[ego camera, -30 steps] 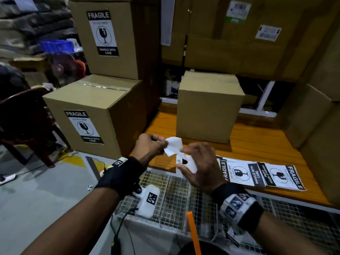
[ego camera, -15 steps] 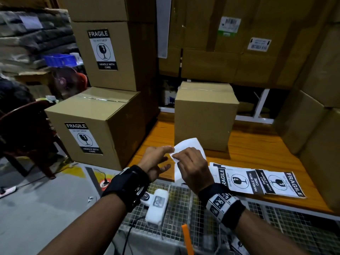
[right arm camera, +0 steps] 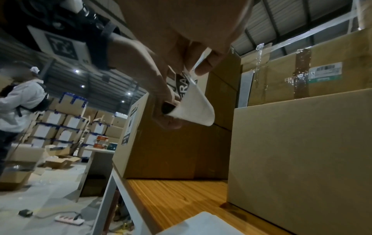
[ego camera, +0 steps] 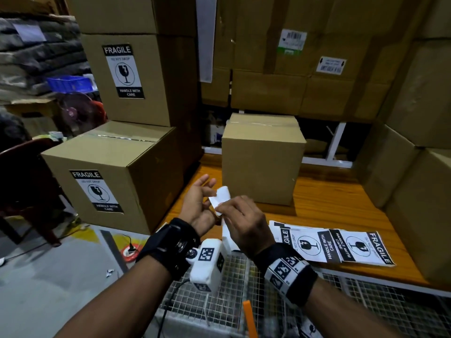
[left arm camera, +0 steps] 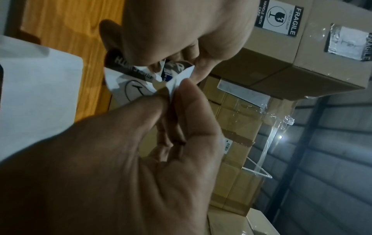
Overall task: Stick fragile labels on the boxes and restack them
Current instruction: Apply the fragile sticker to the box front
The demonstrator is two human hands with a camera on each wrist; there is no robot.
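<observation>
Bare wooden table (ego camera: pixel 329 206) lies open between the plain box (ego camera: pixel 261 164) and the loose labels (ego camera: pixel 334 245). Stacked cartons (ego camera: pixel 415 172) wall off the right, and the labelled box (ego camera: pixel 117 176) closes the left.

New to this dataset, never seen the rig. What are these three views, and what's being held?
There is no robot here: a person works with bare hands and wears three cameras. The head view looks down at both hands. The two wrist views look along each hand at its fingers.

The left hand and right hand together pinch one fragile label, apparently peeling it off its backing. In the left wrist view, its printed side shows.

On the wooden table lie spare fragile labels and an unlabelled cardboard box. To the left stand two labelled boxes, one behind and higher.
</observation>
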